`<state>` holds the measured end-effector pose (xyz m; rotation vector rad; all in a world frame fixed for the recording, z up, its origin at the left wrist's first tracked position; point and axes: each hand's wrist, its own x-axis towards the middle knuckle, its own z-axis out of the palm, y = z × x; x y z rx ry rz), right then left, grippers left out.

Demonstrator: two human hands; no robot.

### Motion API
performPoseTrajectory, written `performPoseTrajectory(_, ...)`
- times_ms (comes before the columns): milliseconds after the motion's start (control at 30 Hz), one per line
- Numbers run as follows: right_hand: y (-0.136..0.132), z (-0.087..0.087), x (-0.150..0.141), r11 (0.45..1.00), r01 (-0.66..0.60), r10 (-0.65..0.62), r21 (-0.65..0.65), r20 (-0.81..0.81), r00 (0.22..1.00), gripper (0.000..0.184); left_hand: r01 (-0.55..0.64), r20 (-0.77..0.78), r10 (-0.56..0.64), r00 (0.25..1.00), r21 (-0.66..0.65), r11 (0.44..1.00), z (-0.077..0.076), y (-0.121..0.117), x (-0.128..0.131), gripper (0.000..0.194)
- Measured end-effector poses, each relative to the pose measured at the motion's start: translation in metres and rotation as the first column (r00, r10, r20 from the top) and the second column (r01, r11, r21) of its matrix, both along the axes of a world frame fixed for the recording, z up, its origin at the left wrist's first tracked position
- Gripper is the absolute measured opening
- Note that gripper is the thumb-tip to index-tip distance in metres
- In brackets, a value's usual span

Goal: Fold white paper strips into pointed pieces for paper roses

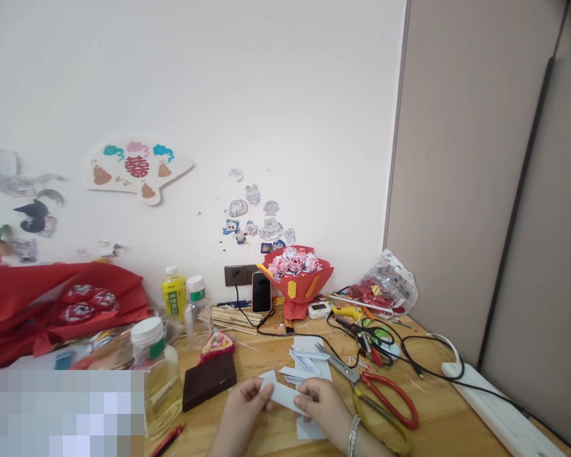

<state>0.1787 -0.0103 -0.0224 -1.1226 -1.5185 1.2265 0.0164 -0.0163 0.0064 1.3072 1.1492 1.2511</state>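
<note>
Both hands (245,402) (323,405), nearly closed, pinching a white paper strip (284,397)

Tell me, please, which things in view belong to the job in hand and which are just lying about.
Part of the job:
paper strip, between the fingers of the left hand and right hand
loose paper
large scissors, probably

Lying about, it seems:
phone
yellow bottle
power strip
</note>
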Motion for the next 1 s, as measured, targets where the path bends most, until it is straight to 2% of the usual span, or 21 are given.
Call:
performPoseTrajectory(100,0.000,0.001,0.000,1.000,0.002,-0.003,-0.016,-0.005,1.000,0.028,0.017,0.023,-0.017,1.000,-0.001,1.000,-0.003,0.001,0.001,0.032)
performPoseTrajectory(233,0.000,-0.001,-0.004,0.999,0.034,-0.034,0.002,-0.005,0.999,0.026,-0.010,0.140,0.015,0.990,-0.034,0.999,-0.017,0.006,0.002,0.033)
performPoseTrajectory(333,-0.001,-0.005,-0.008,0.998,0.043,-0.043,0.035,0.020,0.999,0.023,-0.023,0.167,0.027,0.986,-0.026,0.999,-0.024,0.008,0.001,0.033)
performPoseTrajectory(667,-0.003,-0.007,-0.005,1.000,-0.015,0.016,0.023,-0.037,0.999,0.021,-0.011,0.059,0.010,0.998,0.015,1.000,-0.007,0.000,0.002,0.033)
performPoseTrajectory(1000,-0.004,-0.003,-0.003,0.998,-0.015,0.016,0.057,-0.006,1.000,0.016,0.020,0.077,-0.024,0.997,0.042,0.999,-0.009,0.001,0.000,0.031)
